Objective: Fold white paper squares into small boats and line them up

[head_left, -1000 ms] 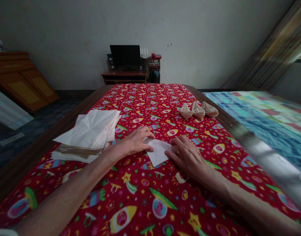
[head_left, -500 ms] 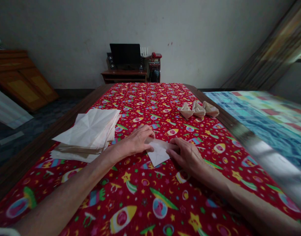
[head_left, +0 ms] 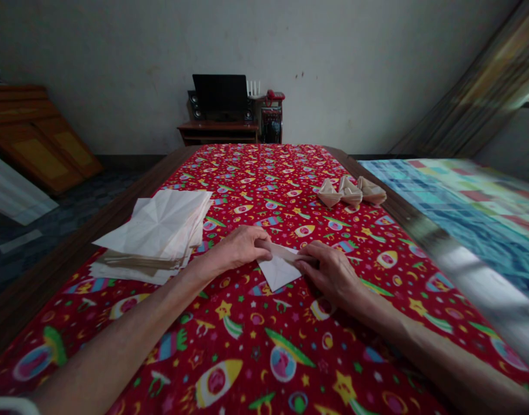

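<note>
head view, both hands [head_left: 285, 253] pinching, palms down

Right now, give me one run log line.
left hand: pinching folded paper | right hand: gripping its other end | creased paper stack: left side

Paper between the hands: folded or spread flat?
Folded: the paper is far smaller than the creased sheets, and a darker band runs along its far edge between the left hand and right hand.
</note>
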`<action>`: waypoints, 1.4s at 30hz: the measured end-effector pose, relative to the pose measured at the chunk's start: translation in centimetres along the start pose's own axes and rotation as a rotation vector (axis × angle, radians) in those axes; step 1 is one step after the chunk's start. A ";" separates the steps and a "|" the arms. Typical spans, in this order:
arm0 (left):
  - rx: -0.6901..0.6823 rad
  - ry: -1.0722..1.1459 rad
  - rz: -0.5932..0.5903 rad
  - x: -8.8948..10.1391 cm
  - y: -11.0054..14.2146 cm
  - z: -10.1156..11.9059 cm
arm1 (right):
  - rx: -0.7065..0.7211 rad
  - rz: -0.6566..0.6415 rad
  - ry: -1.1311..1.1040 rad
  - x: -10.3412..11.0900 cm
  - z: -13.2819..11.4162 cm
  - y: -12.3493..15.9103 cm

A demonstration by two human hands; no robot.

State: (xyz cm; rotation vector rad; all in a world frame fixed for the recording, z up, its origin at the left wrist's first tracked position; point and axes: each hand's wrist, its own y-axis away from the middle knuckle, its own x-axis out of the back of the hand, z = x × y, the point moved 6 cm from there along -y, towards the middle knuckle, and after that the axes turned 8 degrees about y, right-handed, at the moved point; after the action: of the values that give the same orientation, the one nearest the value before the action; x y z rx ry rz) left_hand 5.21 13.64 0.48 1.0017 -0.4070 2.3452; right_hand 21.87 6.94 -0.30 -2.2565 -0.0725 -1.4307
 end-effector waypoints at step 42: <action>-0.230 -0.667 0.012 -3.6 6.4 5.2 | 0.315 -0.195 0.365 0.6 -3.6 2.1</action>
State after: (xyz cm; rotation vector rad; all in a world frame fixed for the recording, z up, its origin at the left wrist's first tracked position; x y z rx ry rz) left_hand 6.42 4.73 0.92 1.6443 -0.9080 1.8599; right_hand 19.73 3.45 0.77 -1.7484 -0.3811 -1.7708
